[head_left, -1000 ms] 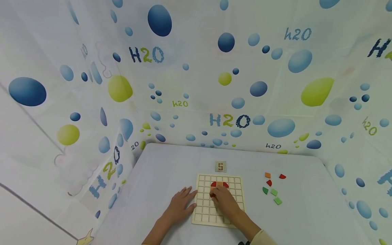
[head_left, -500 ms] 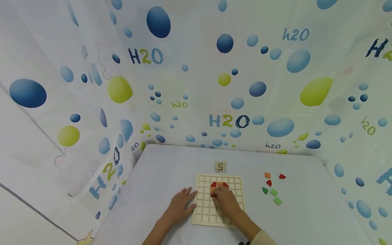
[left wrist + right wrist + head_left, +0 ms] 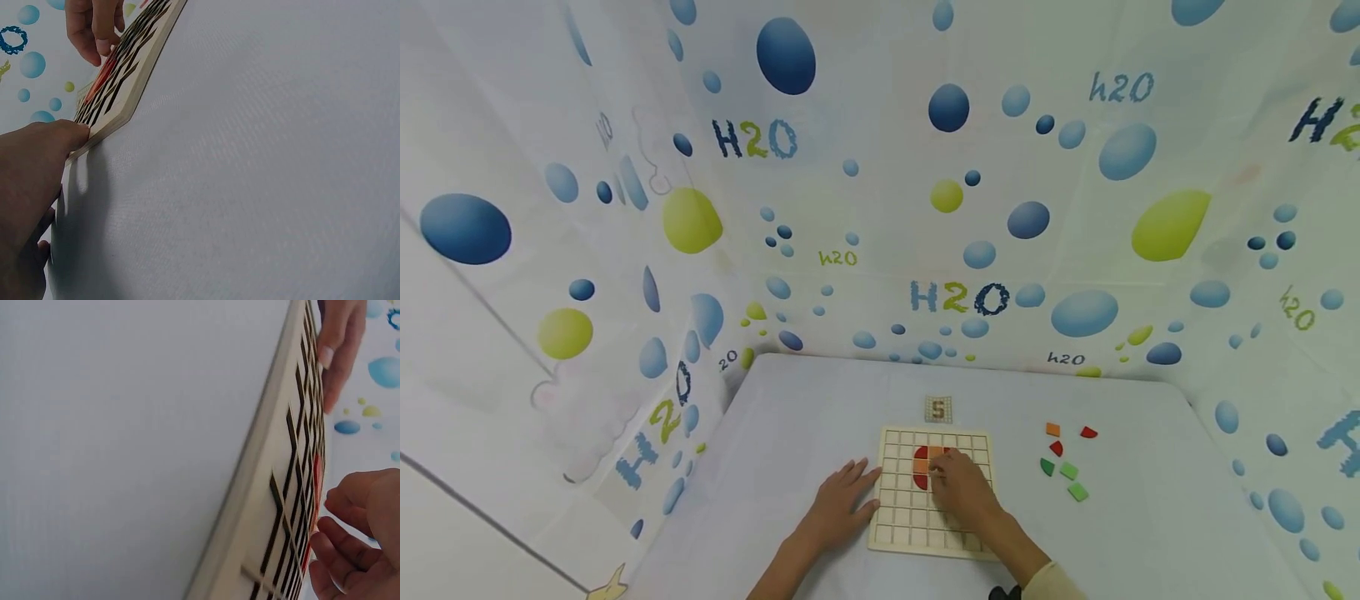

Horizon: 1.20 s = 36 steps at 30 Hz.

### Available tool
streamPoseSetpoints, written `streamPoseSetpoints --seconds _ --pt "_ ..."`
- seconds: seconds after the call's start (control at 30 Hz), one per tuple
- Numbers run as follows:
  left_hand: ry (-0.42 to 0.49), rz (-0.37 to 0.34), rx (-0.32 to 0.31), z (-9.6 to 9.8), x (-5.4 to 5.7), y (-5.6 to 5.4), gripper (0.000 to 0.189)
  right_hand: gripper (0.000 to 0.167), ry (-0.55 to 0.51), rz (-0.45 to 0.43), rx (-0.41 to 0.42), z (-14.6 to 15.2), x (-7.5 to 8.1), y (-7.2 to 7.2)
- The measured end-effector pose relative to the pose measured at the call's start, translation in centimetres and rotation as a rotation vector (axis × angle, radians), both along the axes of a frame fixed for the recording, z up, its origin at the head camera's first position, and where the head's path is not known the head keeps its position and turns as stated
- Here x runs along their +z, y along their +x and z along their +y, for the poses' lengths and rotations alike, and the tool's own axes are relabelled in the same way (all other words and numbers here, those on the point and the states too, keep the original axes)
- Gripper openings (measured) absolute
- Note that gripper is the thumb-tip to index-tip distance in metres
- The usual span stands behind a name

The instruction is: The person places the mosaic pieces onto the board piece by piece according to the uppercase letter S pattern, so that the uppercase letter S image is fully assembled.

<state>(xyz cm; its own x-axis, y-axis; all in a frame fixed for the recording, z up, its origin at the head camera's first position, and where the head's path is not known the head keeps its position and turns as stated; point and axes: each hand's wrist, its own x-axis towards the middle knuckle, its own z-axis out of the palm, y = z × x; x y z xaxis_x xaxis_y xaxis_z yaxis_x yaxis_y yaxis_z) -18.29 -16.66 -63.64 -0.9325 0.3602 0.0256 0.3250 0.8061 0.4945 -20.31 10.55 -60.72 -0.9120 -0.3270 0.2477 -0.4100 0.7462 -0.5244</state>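
A pale square board (image 3: 898, 542) with a raised grid lies on the table. Set in its cells are red quarter-circle pieces (image 3: 921, 482) and orange square pieces (image 3: 921, 467). My right hand (image 3: 966, 492) hovers over the board just right of these pieces, hiding part of the grid. In the right wrist view its thumb and loosely bent fingers (image 3: 340, 553) stand apart, with nothing between them. Fingers spread, my left hand (image 3: 838, 506) rests on the table along the board's left side. Its thumb (image 3: 74, 133) touches the board's edge in the left wrist view.
Right of the board lie loose pieces: an orange square (image 3: 1053, 429), red quarter-circles (image 3: 1088, 432), a green quarter-circle (image 3: 1047, 467) and light green squares (image 3: 1069, 471). A small patterned card (image 3: 937, 409) lies beyond the board. A printed curtain (image 3: 865, 208) encloses the white table (image 3: 805, 408).
My right hand has let go of a red quarter-circle, which now sits in the grid below the left orange square, and has shifted slightly right. The left hand has stayed in place.
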Motion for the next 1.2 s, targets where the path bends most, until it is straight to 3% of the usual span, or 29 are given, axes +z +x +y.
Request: streamPoseSetpoints --seconds 0.17,0.4,0.57,0.77,0.97,1.2 --pt "0.006 -0.002 0.001 0.0 0.1 0.0 0.059 0.019 -0.078 -0.149 -0.104 3.1 0.7 -1.2" --pt "0.004 0.008 0.001 -0.1 -0.1 0.0 0.059 0.030 -0.129 -0.078 -0.267 9.7 1.2 -3.9" --pt "0.003 0.009 0.001 -0.1 -0.2 0.0 0.059 0.039 -0.174 -0.188 -0.386 14.1 2.2 -5.2" --pt "0.015 0.039 -0.007 -0.1 -0.1 0.0 0.058 0.050 -0.208 -0.274 -0.408 17.6 2.1 -6.5" --pt "0.028 0.079 -0.021 -0.1 -0.1 0.2 0.056 0.053 -0.188 -0.329 -0.397 18.9 1.2 -7.3" --pt "0.023 0.037 -0.012 -0.1 -0.1 0.0 0.058 0.047 -0.161 -0.312 -0.424 19.4 -0.3 -8.1"
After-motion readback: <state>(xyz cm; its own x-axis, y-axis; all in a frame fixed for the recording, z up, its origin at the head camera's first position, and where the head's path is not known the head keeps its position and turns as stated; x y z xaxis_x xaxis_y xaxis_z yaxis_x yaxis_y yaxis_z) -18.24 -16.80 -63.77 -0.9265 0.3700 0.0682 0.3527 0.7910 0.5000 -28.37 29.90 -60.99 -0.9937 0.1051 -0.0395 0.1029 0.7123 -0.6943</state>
